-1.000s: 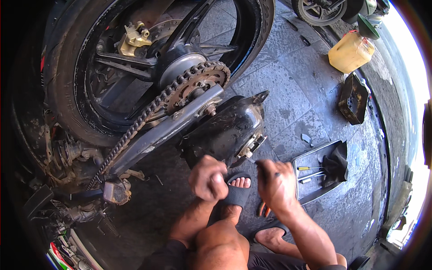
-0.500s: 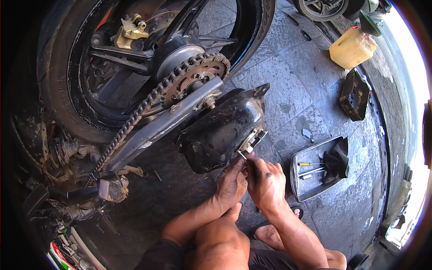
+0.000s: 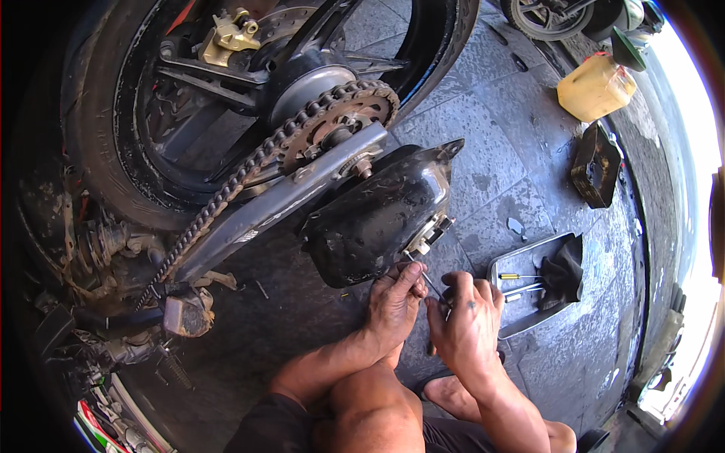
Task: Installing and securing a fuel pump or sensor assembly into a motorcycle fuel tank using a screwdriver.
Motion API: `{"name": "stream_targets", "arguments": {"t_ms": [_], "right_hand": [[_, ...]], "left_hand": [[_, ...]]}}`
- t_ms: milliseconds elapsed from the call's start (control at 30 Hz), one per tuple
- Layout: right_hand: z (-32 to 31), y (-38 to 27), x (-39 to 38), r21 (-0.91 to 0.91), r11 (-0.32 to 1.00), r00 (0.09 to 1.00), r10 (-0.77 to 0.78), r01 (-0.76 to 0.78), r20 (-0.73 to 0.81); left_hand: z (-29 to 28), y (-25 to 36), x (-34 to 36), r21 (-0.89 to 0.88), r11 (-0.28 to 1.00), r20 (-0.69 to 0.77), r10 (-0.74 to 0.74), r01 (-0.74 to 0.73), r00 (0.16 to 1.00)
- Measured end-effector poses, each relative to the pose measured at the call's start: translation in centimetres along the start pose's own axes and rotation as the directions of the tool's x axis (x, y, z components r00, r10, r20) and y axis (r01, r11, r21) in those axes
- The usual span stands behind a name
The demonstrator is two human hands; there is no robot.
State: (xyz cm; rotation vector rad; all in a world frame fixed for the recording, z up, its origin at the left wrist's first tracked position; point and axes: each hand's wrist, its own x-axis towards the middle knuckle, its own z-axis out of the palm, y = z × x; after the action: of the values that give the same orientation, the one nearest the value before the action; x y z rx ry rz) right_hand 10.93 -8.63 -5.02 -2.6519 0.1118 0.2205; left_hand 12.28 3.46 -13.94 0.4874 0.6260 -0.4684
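Note:
A glossy black metal tank [image 3: 377, 215] lies beside the motorcycle, with a pale metal and plastic fitting [image 3: 424, 243] at its near right end. Close to that fitting, my left hand [image 3: 393, 302] is closed, thumb and fingertips pinching the thin metal shaft [image 3: 432, 284] of a hand tool. The shaft slants from the fitting down to my right hand [image 3: 467, 317], which is curled around the tool's other end. Most of the handle is hidden by my right fingers, so its kind does not show.
The motorcycle's rear wheel [image 3: 121, 177], chain [image 3: 226, 196] and swingarm [image 3: 264, 215] fill the left side. To the right, a grey tray [image 3: 495, 281] holds a yellow-handled screwdriver [image 3: 510, 276], other tools and a dark cloth [image 3: 560, 273]. Farther off stand a yellowish jug [image 3: 596, 87] and an oily black container [image 3: 596, 166].
My right hand has drawn back to the right, away from my left hand, baring more of the tool's shaft. My left hand stays by the fitting. The view has shifted slightly.

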Motion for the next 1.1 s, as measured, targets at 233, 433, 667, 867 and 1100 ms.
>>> {"name": "stream_targets", "arguments": {"t_ms": [233, 433, 667, 867, 1100], "right_hand": [[0.6, 0.6, 1.2, -0.054, 0.998, 1.0, -0.008, 0.008, 0.002], [0.2, 0.3, 0.8, 0.02, 1.0, 0.998, -0.021, 0.02, 0.066], [0.5, 0.4, 1.0, 0.05, 0.998, 0.998, 0.032, -0.035, 0.059], [0.2, 1.6, -0.9, 0.23, 0.972, 0.996, 0.063, -0.047, -0.062], [3.6, 5.1, 0.3, 0.565, -0.38, 0.538, 0.186, -0.732, 0.822]], "left_hand": [[-0.5, -1.0, -0.2, 0.123, 0.992, 0.109, 0.029, -0.042, 0.994], [-0.3, -0.1, -0.2, 0.428, 0.899, 0.102, 0.058, -0.096, 0.993], [0.1, -0.4, 0.1, 0.349, 0.928, 0.095, 0.102, -0.129, 0.99], [-0.6, -0.6, 0.2, 0.315, 0.939, 0.082, 0.12, -0.14, 0.989], [-0.4, -0.6, 0.6, 0.266, 0.959, 0.034, 0.089, -0.095, 0.995]]}}
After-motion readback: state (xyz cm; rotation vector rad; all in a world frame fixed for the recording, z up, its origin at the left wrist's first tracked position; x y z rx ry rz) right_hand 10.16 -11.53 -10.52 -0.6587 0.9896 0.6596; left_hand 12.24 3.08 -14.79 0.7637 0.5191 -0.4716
